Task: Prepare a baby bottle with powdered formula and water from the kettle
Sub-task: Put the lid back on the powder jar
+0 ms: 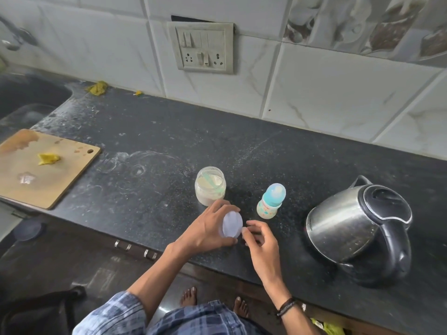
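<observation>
Small baby bottle point(268, 204), pale printed body, teal collar, clear dome cap on, upright on black speckled counter point(169, 146) between open clear powder jar point(210, 191) and steel kettle point(343, 228). Left hand point(205, 229) grips round translucent lid point(232, 224); right hand point(262, 240), fingers curled, touches lid rim, pinch unclear.

A wooden cutting board point(60, 180) bears a yellow scrap point(48, 158) — a switchboard point(204, 48) on the tiled wall point(338, 93).

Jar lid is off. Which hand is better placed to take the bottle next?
Right. The right hand looks empty and is nearer the bottle, which is still capped; the left hand is busy gripping the lid.
</observation>
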A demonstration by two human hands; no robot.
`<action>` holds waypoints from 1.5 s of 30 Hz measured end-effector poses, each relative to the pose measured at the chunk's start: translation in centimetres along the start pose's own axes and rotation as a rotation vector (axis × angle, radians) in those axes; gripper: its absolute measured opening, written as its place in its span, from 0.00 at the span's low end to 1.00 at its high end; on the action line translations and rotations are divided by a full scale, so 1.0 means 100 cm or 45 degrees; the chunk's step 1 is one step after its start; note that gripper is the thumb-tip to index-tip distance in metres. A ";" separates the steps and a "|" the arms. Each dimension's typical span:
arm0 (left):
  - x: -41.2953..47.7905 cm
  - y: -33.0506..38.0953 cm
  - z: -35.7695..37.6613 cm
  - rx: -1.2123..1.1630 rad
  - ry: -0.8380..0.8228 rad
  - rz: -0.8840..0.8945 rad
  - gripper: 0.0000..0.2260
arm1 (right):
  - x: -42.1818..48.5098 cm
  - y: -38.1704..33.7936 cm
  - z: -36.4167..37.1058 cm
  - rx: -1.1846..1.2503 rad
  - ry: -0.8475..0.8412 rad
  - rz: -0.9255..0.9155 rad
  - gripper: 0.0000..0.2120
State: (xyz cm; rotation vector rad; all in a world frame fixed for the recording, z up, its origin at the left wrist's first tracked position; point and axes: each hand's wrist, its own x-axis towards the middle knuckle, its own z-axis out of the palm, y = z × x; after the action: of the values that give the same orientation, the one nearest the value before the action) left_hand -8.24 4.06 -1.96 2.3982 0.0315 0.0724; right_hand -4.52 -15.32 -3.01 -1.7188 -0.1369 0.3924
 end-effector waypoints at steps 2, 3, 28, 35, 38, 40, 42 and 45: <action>-0.004 0.004 -0.002 -0.059 0.052 0.026 0.34 | 0.000 -0.003 0.003 0.167 -0.024 0.110 0.07; -0.007 0.005 -0.003 -0.077 0.077 0.040 0.34 | 0.000 -0.005 0.004 0.254 -0.044 0.155 0.09; -0.018 -0.026 -0.046 -0.511 0.613 -0.320 0.39 | 0.081 -0.116 0.028 -0.672 -0.346 -0.553 0.32; 0.009 -0.050 -0.039 -0.487 0.417 -0.447 0.48 | 0.114 -0.146 0.057 -1.207 -0.518 -0.710 0.34; 0.017 -0.053 -0.038 -0.449 0.431 -0.404 0.44 | 0.123 -0.149 0.065 -1.383 -0.622 -0.681 0.37; 0.021 -0.052 -0.039 -0.443 0.459 -0.374 0.42 | 0.127 -0.150 0.068 -1.440 -0.659 -0.657 0.39; 0.024 -0.051 -0.041 -0.452 0.458 -0.354 0.41 | 0.128 -0.151 0.072 -1.478 -0.670 -0.645 0.40; 0.027 -0.051 -0.042 -0.488 0.440 -0.343 0.38 | 0.128 -0.151 0.074 -1.528 -0.679 -0.638 0.40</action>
State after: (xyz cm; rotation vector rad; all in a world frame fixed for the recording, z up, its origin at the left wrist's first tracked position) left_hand -5.77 10.76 -2.22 1.9551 0.4591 0.3348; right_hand 6.87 -1.62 8.33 -2.5741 -1.3919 0.4033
